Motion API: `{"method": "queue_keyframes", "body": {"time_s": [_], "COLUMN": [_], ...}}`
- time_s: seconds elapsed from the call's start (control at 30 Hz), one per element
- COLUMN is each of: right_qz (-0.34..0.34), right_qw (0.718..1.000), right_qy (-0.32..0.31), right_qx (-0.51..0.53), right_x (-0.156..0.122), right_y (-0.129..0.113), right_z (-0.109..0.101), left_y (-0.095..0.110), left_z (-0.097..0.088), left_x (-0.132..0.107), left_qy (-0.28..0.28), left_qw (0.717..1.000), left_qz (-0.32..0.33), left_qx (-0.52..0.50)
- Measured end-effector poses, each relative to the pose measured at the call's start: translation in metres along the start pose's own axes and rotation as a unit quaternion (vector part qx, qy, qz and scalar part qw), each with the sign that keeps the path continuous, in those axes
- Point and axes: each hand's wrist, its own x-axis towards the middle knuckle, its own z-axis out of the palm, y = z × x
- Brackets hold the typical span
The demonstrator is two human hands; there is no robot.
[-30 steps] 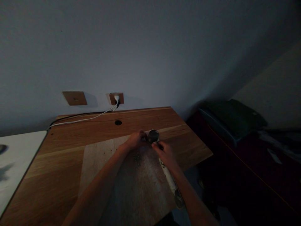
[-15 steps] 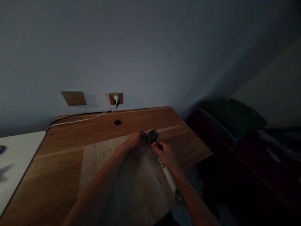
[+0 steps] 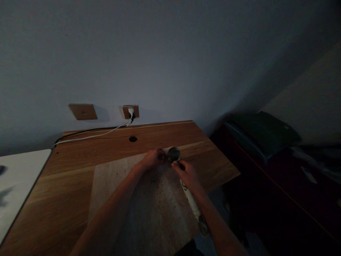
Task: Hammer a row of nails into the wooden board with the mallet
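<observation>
A pale board [image 3: 149, 202] lies on a wooden desk [image 3: 74, 167]. On its far edge rests a round dark metal head [image 3: 173, 154] on a long paint-smeared handle [image 3: 193, 208], which runs back toward me under my right arm. My right hand [image 3: 187, 173] is closed around the handle just behind the head. My left hand [image 3: 153, 158] is curled against the left side of the head, fingertips pinched; what they pinch is too small and dark to name. A few small dark bits [image 3: 155, 179] lie on the board by my left wrist.
A white cable [image 3: 96, 135] runs from a wall socket [image 3: 130, 111] across the desk's back edge. A round hole [image 3: 133, 139] sits in the desk. A white surface [image 3: 21, 177] adjoins on the left. A dark case [image 3: 262, 133] lies on dark furniture at the right.
</observation>
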Motion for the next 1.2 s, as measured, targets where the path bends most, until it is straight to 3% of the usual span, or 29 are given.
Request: {"method": "queue_keyframes", "body": {"time_s": [1.2], "right_qz": [0.002], "right_qw": [1.000], "right_qy": [-0.013], "right_qx": [-0.007], "right_x": [0.0001], "right_y": [0.0013], "right_z": [0.0005], "left_y": [-0.0005], "left_z": [0.0003], "left_x": [-0.0002], "left_qy": [0.002], "left_qw": [1.000], "left_qz": [-0.007], "left_qx": [0.004]}}
